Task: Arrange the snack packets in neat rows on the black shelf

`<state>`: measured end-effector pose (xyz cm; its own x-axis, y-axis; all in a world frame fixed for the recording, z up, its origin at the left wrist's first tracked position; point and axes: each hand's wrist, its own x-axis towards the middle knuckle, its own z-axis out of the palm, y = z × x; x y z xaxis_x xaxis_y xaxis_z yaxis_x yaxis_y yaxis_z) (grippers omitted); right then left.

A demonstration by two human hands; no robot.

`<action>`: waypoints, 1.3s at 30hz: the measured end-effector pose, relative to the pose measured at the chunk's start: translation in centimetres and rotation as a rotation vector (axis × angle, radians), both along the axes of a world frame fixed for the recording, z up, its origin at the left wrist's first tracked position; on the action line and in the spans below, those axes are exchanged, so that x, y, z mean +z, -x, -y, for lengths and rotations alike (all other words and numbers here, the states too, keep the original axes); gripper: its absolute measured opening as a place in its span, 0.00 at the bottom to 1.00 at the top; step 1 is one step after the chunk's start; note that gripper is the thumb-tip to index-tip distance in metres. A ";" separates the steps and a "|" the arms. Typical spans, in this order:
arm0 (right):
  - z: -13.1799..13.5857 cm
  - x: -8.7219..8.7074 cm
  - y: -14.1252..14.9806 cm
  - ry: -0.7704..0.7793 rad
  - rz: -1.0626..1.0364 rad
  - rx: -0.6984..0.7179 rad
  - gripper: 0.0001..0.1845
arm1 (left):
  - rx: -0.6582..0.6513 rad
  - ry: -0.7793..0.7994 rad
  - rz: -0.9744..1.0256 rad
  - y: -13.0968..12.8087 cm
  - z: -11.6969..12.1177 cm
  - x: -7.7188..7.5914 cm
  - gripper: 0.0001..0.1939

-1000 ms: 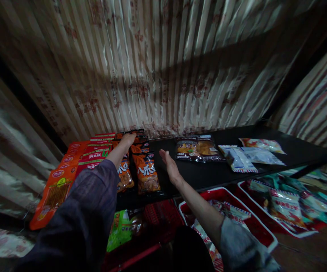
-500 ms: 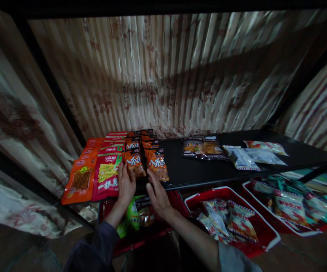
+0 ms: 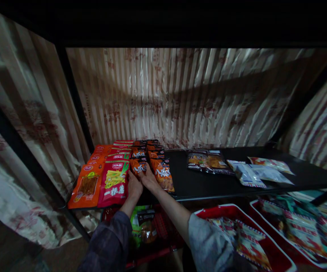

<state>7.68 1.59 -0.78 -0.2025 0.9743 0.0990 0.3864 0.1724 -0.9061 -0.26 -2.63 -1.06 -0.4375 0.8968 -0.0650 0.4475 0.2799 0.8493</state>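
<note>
My left hand (image 3: 135,187) and my right hand (image 3: 149,180) meet at the front left of a black shelf (image 3: 209,185). Both close on the lower edge of the front orange snack pack (image 3: 139,167), the left from the left side and the right from the right. This pack heads a row of like packs running back. A second row of orange packs (image 3: 163,175) lies just to its right. A red pack with green sticks printed on it (image 3: 115,181) lies touching my left hand on the left.
Flat orange packs (image 3: 85,187) fill the shelf's left end. Dark packs (image 3: 205,160) and pale packs (image 3: 254,173) lie farther right. Below the shelf stand red baskets (image 3: 268,245) of snack bags and a green bag (image 3: 136,223). Striped cloth hangs behind.
My left hand came back from the rear of the rows to the front. Both hands then lay flat on the front orange packs and now close together on the left front pack.
</note>
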 end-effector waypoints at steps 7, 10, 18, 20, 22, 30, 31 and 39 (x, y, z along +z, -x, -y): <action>-0.9 0.0 0.2 0.139 0.013 -0.107 0.30 | -0.065 -0.075 -0.005 0.7 -1.3 0.4 0.28; -1.3 -0.1 0.3 0.154 -0.020 -0.103 0.30 | -0.050 -0.056 0.015 0.8 -1.7 0.4 0.29; -2.2 -0.9 0.7 0.109 -0.060 -0.107 0.30 | -0.049 0.006 0.147 1.4 -2.4 0.1 0.29; -2.3 -1.0 0.8 0.114 -0.063 -0.108 0.30 | -0.048 0.004 0.160 1.5 -2.6 0.0 0.28; -2.1 -1.0 0.7 0.111 -0.056 -0.103 0.30 | -0.044 -0.001 0.167 1.6 -2.8 -0.2 0.27; -1.4 -0.5 0.6 0.143 0.074 -0.121 0.31 | -0.038 -0.041 0.158 1.5 -2.2 -0.8 0.25; -1.4 -0.4 0.6 0.136 0.085 -0.120 0.31 | -0.036 -0.040 0.152 1.5 -2.1 -0.7 0.25; -0.9 -0.8 0.6 0.065 0.053 -0.169 0.29 | -0.031 -0.023 0.020 1.0 -1.5 1.0 0.24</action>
<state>7.06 2.54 -1.62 -0.0386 0.9988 0.0287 0.4524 0.0431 -0.8908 -1.31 -1.12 -0.05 -0.4079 0.9115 -0.0529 0.4384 0.2464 0.8644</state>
